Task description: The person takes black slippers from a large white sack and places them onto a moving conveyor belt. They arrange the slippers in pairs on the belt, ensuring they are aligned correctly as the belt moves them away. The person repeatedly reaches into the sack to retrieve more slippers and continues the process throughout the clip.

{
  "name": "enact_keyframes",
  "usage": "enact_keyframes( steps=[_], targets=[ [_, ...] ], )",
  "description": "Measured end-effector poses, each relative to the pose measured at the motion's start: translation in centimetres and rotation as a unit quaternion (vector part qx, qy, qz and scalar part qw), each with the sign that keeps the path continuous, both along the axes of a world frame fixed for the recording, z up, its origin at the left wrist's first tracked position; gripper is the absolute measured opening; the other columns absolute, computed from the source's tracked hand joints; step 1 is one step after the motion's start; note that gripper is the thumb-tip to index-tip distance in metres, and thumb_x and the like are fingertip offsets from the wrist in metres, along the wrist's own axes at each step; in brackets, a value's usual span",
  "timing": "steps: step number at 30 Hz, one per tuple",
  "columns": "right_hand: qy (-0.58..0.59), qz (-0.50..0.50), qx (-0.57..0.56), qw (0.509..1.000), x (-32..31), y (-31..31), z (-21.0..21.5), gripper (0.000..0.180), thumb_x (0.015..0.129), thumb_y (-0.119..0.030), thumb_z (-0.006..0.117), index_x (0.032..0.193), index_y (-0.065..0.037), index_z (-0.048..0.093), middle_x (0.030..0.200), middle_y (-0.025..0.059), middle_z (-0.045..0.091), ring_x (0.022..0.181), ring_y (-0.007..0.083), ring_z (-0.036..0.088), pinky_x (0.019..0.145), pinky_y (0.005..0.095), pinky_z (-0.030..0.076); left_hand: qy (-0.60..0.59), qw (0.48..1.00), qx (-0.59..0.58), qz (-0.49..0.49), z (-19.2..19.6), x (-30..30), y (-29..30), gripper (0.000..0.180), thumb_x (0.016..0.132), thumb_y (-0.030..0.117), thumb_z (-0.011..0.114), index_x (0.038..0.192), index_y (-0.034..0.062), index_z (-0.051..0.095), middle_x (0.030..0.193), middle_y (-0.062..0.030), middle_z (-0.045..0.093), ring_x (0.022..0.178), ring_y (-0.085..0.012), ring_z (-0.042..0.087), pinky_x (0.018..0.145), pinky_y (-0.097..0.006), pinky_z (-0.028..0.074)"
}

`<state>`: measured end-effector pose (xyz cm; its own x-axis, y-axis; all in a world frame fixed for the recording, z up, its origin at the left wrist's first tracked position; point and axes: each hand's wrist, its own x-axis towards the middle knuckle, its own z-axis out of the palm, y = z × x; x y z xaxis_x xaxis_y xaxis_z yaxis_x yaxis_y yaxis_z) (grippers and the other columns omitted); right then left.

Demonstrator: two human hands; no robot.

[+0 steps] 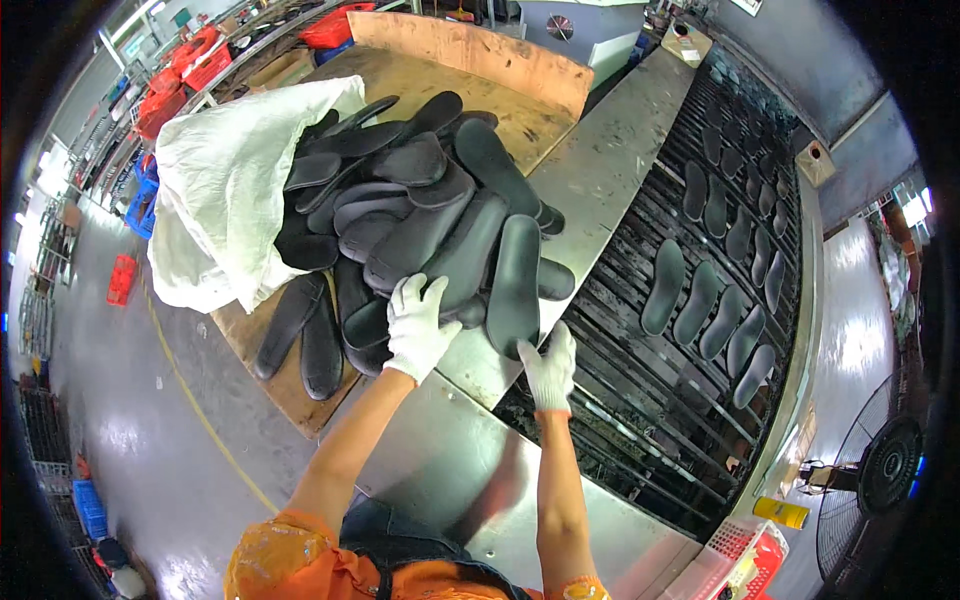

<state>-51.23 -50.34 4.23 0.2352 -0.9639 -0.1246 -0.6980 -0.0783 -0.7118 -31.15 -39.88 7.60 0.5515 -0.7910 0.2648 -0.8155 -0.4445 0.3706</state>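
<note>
A heap of several black shoe soles [400, 210] spills from a white woven sack [230, 190] onto a wooden table. My left hand [418, 325], in a white glove, lies on the soles at the near edge of the heap. My right hand [550, 368], also gloved, grips the lower end of one black sole [515, 285] that stands out from the heap over the metal ledge [600, 170]. To the right, more black soles [715, 300] lie in rows on a dark slatted conveyor [620, 400].
Wooden table [430, 80] with a raised back board. Red crates [190, 60] stand on racks at far left, a blue crate [92, 508] on the floor. A fan [885, 470], a yellow bottle [780, 512] and a red-white basket [745, 560] sit at lower right.
</note>
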Motion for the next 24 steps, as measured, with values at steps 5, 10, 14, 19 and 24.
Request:
enact_keyframes(
  steps=[5,10,14,19,24],
  targets=[
    [-0.074,-0.014,0.052,0.996,5.0,-3.7,-2.5,0.072,0.075,-0.028,0.081,0.135,0.002,0.053,0.124,0.0242,0.064,0.109,0.0404,0.064,0.097,0.0429,0.05,-0.009,0.992,0.115,-0.045,-0.1,1.9,-1.7,0.083,0.071,0.033,0.085,0.144,0.0192,0.049,0.142,-0.0137,0.043,0.128,-0.0369,0.045,0.102,-0.05,0.046],
    [-0.474,-0.115,0.397,0.778,3.6,-2.9,-2.9,0.033,0.088,-0.013,0.076,0.117,0.002,0.067,0.099,0.0084,0.073,0.08,0.0221,0.07,0.077,0.0386,0.058,0.118,0.989,0.086,-0.025,-2.3,4.6,-0.3,0.071,0.078,0.032,0.079,0.14,0.0139,0.05,0.13,-0.018,0.053,0.114,-0.0396,0.058,0.096,-0.048,0.051],
    [-0.499,-0.113,0.368,0.777,5.0,-1.5,-2.7,0.037,0.088,-0.015,0.077,0.119,0.001,0.065,0.099,0.0095,0.074,0.083,0.0244,0.071,0.079,0.0393,0.058,0.168,0.986,0.002,-0.021,-2.4,4.1,-0.6,0.073,0.077,0.026,0.079,0.141,0.0105,0.048,0.129,-0.0205,0.058,0.114,-0.0399,0.06,0.098,-0.047,0.05],
    [-0.474,-0.091,0.322,0.815,7.8,-0.6,-1.3,0.03,0.089,-0.01,0.074,0.116,0.002,0.066,0.108,0.0095,0.072,0.088,0.0182,0.068,0.081,0.0347,0.056,0.341,0.938,-0.07,-0.009,-2.4,3.4,-0.6,0.061,0.075,0.013,0.076,0.132,0.0022,0.056,0.126,-0.0227,0.064,0.117,-0.0382,0.062,0.1,-0.043,0.05],
    [-0.287,-0.109,0.065,0.95,6.3,1.6,1.2,0.042,0.086,-0.007,0.069,0.125,0.003,0.059,0.106,0.0154,0.072,0.091,0.0248,0.069,0.087,0.0361,0.053,0.278,0.949,-0.13,-0.076,-2.0,1.3,2.1,0.048,0.077,0.013,0.074,0.122,0.0023,0.06,0.111,-0.0201,0.064,0.102,-0.0382,0.065,0.09,-0.044,0.053]
  ],
)
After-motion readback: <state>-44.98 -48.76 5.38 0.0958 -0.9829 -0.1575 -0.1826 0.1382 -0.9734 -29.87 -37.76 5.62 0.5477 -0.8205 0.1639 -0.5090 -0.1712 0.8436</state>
